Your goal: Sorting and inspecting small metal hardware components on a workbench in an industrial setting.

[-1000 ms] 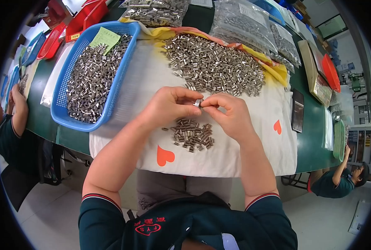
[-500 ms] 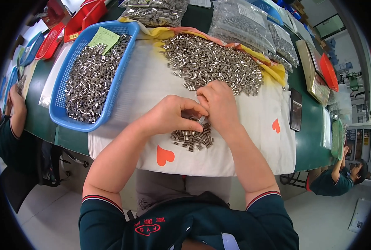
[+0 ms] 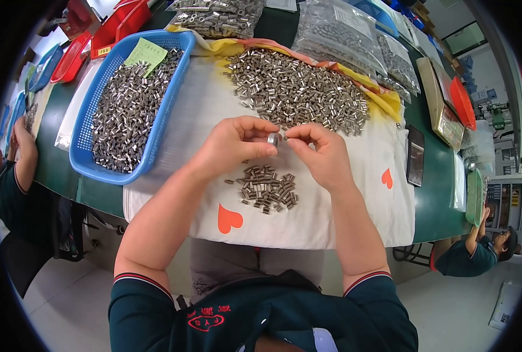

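Observation:
My left hand (image 3: pixel 228 146) pinches a small round metal piece (image 3: pixel 274 139), which looks like a ring or short cylinder, between thumb and fingers. Just to its right, my right hand (image 3: pixel 320 154) has thumb and fingertips pressed together; a tiny piece may be between them, too small to make out. Below both hands a small pile of short metal sleeves (image 3: pixel 267 189) lies on the white cloth (image 3: pixel 343 217), with a few strays at its left. A much larger heap of the same sleeves (image 3: pixel 302 88) spreads beyond my fingers.
At left stands a blue plastic basket (image 3: pixel 80 141) full of sleeves, with a green paper slip (image 3: pixel 146 56) on top. Bags of metal parts (image 3: pixel 337 35) line the back. A dark phone (image 3: pixel 415 155) lies at right on the green table (image 3: pixel 428 205). Other people sit at both sides.
Both hands have moved off the small pile, which now shows more fully. The left has shifted away slightly with the round piece turned; the right has drawn back from it, nearer me.

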`<act>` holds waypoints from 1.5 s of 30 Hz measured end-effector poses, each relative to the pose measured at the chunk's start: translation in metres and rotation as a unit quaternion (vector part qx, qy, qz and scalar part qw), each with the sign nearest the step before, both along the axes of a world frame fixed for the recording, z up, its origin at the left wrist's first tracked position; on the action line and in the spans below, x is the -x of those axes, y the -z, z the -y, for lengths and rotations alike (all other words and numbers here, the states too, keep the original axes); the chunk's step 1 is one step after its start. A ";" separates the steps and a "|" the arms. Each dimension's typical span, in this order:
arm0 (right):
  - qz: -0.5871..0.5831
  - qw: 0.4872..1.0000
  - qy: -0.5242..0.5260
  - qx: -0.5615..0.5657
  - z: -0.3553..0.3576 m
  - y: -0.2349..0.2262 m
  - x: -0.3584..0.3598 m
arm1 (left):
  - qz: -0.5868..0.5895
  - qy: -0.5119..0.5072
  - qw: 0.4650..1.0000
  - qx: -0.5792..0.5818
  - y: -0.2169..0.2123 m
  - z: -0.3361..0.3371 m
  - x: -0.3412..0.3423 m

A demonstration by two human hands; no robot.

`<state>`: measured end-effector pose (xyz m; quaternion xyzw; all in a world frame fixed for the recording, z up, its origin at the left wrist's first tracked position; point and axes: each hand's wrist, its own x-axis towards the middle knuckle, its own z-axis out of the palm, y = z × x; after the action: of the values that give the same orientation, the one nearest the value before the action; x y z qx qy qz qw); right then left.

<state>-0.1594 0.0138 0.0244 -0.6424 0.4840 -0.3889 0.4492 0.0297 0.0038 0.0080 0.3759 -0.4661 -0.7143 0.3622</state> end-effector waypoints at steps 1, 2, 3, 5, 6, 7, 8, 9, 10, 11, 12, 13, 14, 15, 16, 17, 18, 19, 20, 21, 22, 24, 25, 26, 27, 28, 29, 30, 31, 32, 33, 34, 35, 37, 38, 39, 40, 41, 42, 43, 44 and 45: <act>0.000 1.000 0.001 0.000 -0.001 -0.001 -0.001 | 0.000 0.001 1.000 0.000 0.000 0.000 0.000; -0.013 0.999 -0.016 0.026 -0.002 -0.002 -0.002 | -0.003 0.003 1.000 0.005 0.001 0.000 -0.001; -0.026 0.998 -0.032 0.053 -0.003 -0.002 -0.004 | -0.006 0.006 1.000 0.009 0.002 0.000 -0.001; -0.039 0.998 -0.023 0.046 -0.005 -0.005 -0.006 | -0.006 0.009 1.000 0.010 0.005 0.000 -0.001; -0.052 0.998 -0.014 0.039 -0.006 -0.005 -0.008 | -0.006 0.012 1.000 0.011 0.006 -0.001 -0.001; -0.051 0.998 -0.014 0.039 -0.007 -0.004 -0.009 | -0.005 0.012 1.000 0.011 0.008 -0.001 0.000; -0.125 0.982 -0.007 0.140 -0.008 -0.003 -0.010 | 0.008 0.007 1.000 0.016 0.009 -0.001 0.001; -0.197 0.951 0.000 0.239 -0.009 -0.002 -0.012 | 0.022 0.003 1.000 0.022 0.009 -0.002 0.001; -0.197 0.951 0.002 0.239 -0.009 -0.001 -0.014 | 0.022 0.005 1.000 0.021 0.009 -0.003 0.002; -0.197 0.947 0.009 0.254 -0.009 0.000 -0.016 | 0.059 -0.009 0.997 0.041 0.009 -0.003 0.003; -0.198 0.942 0.015 0.270 -0.009 0.001 -0.017 | 0.095 -0.023 0.993 0.061 0.008 -0.004 0.004; -0.196 0.942 0.014 0.271 -0.009 0.002 -0.016 | 0.096 -0.024 0.993 0.061 0.007 -0.003 0.003; -0.174 0.956 0.010 0.234 -0.009 0.002 -0.015 | 0.075 -0.019 0.996 0.043 0.005 -0.003 0.003; -0.152 0.968 0.005 0.197 -0.009 0.002 -0.013 | 0.054 -0.014 0.998 0.026 0.004 -0.003 0.003; -0.151 0.969 0.004 0.198 -0.010 -0.001 -0.012 | 0.054 -0.016 0.998 0.026 0.004 -0.003 0.002; -0.129 0.979 -0.001 0.158 -0.010 -0.005 -0.010 | 0.026 -0.009 1.000 0.012 0.004 -0.004 0.002; -0.108 0.987 -0.007 0.119 -0.010 -0.007 -0.008 | -0.003 -0.002 1.000 -0.001 0.004 -0.004 0.002; -0.108 0.987 -0.007 0.119 -0.010 -0.008 -0.006 | -0.003 -0.002 1.000 -0.001 0.006 -0.004 0.003; -0.106 0.992 -0.016 0.069 -0.008 -0.008 -0.004 | 0.023 0.008 0.999 0.022 0.009 -0.004 0.004; -0.103 0.994 -0.025 0.018 -0.007 -0.008 -0.002 | 0.050 0.017 0.998 0.044 0.011 -0.004 0.005; -0.103 0.994 -0.025 0.018 -0.004 -0.009 0.002 | 0.050 0.018 0.998 0.044 0.010 -0.005 0.005; -0.125 0.992 -0.020 -0.021 0.001 -0.009 0.009 | 0.087 0.053 0.993 0.064 0.006 -0.007 0.003; -0.127 0.992 -0.018 -0.021 0.004 -0.008 0.011 | 0.084 0.055 0.993 0.065 0.002 -0.008 0.005; -0.179 0.982 0.014 0.065 0.007 -0.003 0.011 | 0.126 0.085 0.982 0.109 -0.003 -0.009 0.006; -0.229 0.961 0.047 0.150 0.010 0.003 0.011 | 0.168 0.115 0.967 0.153 -0.005 -0.009 0.008; -0.297 0.922 0.041 0.247 0.014 0.012 0.007 | 0.160 0.109 0.968 0.162 -0.005 -0.009 0.007; -0.297 0.922 0.042 0.245 0.016 0.018 0.001 | 0.160 0.110 0.967 0.162 -0.005 -0.010 0.006; -0.322 0.907 0.049 0.267 0.017 0.023 -0.006 | 0.152 0.096 0.973 0.147 -0.004 -0.010 0.005; -0.345 0.891 0.054 0.291 0.019 0.025 -0.010 | 0.144 0.079 0.977 0.133 -0.002 -0.009 0.004; -0.345 0.891 0.053 0.292 0.017 0.025 -0.010 | 0.144 0.077 0.977 0.133 0.000 -0.008 0.004; -0.358 0.890 0.049 0.278 0.014 0.025 -0.011 | 0.106 0.061 0.986 0.110 0.004 -0.007 0.004; -0.371 0.889 0.046 0.265 0.013 0.024 -0.009 | 0.066 0.046 0.993 0.087 0.006 -0.006 0.006; -0.372 0.888 0.045 0.266 0.014 0.024 -0.009 | 0.066 0.045 0.993 0.087 0.006 -0.005 0.006; -0.359 0.893 0.058 0.267 0.013 0.023 -0.008 | 0.026 0.032 0.998 0.036 0.005 -0.003 0.007; -0.359 0.893 0.059 0.265 0.013 0.024 -0.009 | 0.027 0.034 0.998 0.035 0.006 -0.003 0.006; -0.355 0.895 0.054 0.264 0.014 0.025 -0.010 | 0.024 0.028 0.999 0.028 0.007 -0.003 0.004; -0.351 0.897 0.050 0.264 0.016 0.025 -0.012 | 0.022 0.022 0.999 0.022 0.006 -0.002 0.002; -0.351 0.897 0.051 0.265 0.015 0.022 -0.010 | 0.023 0.023 0.999 0.023 0.005 -0.001 0.002; -0.328 0.909 0.054 0.251 0.012 0.018 -0.007 | 0.012 0.016 1.000 0.012 0.002 -0.001 0.002; -0.305 0.921 0.054 0.238 0.009 0.013 -0.006 | 0.001 0.007 1.000 0.001 0.001 -0.001 0.002; -0.303 0.921 0.051 0.239 0.005 0.007 -0.006 | 0.002 0.004 1.000 0.001 0.002 -0.001 0.002; -0.183 0.973 0.032 0.134 -0.001 0.000 -0.006 | -0.005 -0.008 1.000 0.002 0.003 -0.001 0.003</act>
<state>-0.1530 0.0144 0.0249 -0.7410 0.5218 -0.3407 0.2499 0.0269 0.0043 0.0047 0.3755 -0.4630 -0.7121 0.3710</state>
